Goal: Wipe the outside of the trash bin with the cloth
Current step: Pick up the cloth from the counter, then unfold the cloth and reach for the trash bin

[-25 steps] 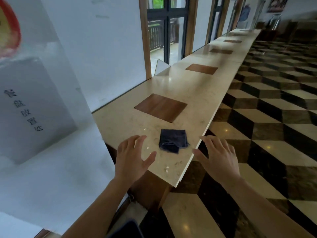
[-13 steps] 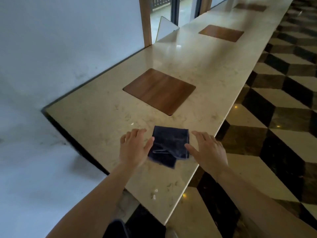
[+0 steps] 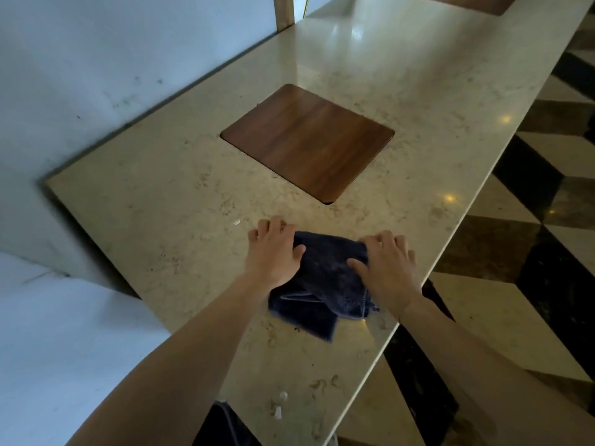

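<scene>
So from where I'm standing this is the pick-up step, no wiping yet. The dark blue cloth is lying folded on the marble counter, just on the near side of the square wooden panel set into the top, and close to the counter's floor-side edge. One floppy layer sticks out toward the person.

Both hands are on it. The left hand sits on the cloth's left edge, fingers curled over the far corner, thumb lying on top of the fabric. The right hand mirrors that on the right edge, thumb pressed onto the cloth, fingers bent around the side. Looks to me like both are closing into a pinch on the cloth, but it's flat on the counter and not lifted, so I'd call it gripped rather than carried.

I can't see any trash bin as such from this angle. My guess is the wooden panel is a lid or flap for one built into the counter, but that's a guess.

Next move, I reckon: lift the cloth off, bunch it into one hand so the loose layer doesn't dangle, then find the bin's outer face, probably below the counter.
</scene>
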`<action>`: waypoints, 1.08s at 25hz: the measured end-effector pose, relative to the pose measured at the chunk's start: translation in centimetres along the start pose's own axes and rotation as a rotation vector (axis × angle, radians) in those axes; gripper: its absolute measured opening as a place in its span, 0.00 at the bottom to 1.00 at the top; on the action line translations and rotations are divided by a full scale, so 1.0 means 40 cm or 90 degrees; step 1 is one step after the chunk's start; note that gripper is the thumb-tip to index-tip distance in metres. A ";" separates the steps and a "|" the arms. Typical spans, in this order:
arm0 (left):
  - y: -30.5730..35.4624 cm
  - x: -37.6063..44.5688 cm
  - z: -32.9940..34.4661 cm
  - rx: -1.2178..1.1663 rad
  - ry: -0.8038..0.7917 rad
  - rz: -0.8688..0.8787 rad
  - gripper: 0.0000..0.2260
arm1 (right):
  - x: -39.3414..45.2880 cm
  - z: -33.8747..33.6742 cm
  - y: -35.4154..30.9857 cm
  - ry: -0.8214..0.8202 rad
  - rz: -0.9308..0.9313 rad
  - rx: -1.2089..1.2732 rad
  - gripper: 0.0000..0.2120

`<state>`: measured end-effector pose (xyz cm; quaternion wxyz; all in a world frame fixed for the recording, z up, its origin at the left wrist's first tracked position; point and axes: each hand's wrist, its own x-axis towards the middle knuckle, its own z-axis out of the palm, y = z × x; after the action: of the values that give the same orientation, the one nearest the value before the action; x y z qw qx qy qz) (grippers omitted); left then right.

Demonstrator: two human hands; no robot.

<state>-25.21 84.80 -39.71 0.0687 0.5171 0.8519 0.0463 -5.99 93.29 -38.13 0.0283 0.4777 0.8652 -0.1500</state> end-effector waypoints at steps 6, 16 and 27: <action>0.001 -0.036 -0.035 -0.211 0.037 -0.063 0.08 | -0.018 -0.026 -0.013 0.057 0.023 0.243 0.04; -0.052 -0.359 -0.288 -0.459 0.224 0.005 0.02 | -0.307 -0.200 -0.174 0.239 -0.039 0.442 0.04; -0.244 -1.021 -0.670 -0.531 0.435 0.094 0.05 | -0.973 -0.366 -0.566 0.422 -0.135 0.626 0.06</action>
<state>-19.53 43.85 -11.90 -0.0162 0.4599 0.6969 0.5501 -2.44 54.36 -11.44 -0.4824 0.3672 0.6999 -0.3776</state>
